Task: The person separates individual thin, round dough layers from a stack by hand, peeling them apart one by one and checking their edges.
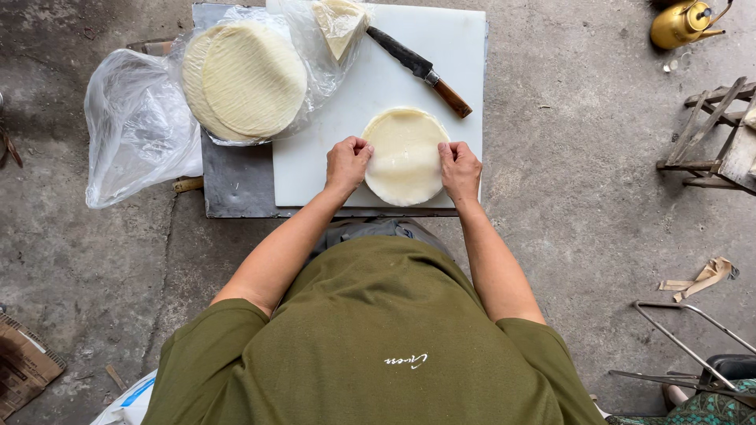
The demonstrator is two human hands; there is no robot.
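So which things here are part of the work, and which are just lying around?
In use: left hand, right hand, round wrappers, cutting board, knife, bagged wrapper stack.
Lying about: brass kettle, wooden stool, cardboard.

Both bare forearms reach forward from the olive-sleeved shoulders. The left hand [347, 162] pinches the left edge of the round wrapper stack [405, 156] with curled fingers; the right hand [460, 168] grips its right edge likewise.
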